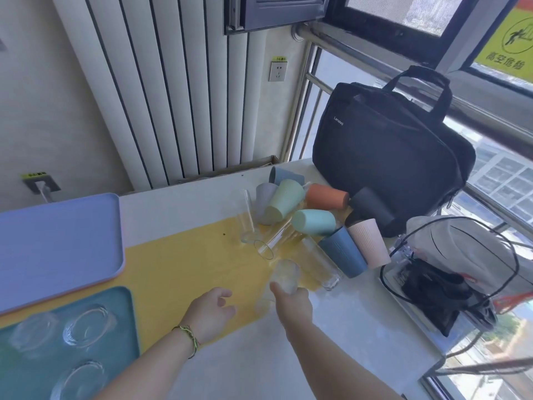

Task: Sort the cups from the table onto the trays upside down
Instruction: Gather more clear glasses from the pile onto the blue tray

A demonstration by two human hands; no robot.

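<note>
Purple tray (57,241): far left, on table (288,356).
Teal tray (121,307): near left; three glasses (86,324) on it, bases up.
Left hand (210,310): over the mat (187,269), fingers loosely curled, holding nothing.
Right hand (291,301): just beside the left, grips the near end of a tumbler (285,274).
Tumbler: long axis tilts away from the person; mouth end unclear.
Cups (302,203): heap beyond both hands, mostly on their sides, against the bag (389,154).

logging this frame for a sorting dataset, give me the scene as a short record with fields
right hand: grips a clear glass at the yellow mat, near its right edge
left hand: fingers loosely curled, holds nothing
teal tray: three clear glasses on it
lavender tray: beyond the teal tray, at the left
unsorted cups: coloured cups and clear glasses heaped at the mat's far right
black bag: behind the heap
</note>
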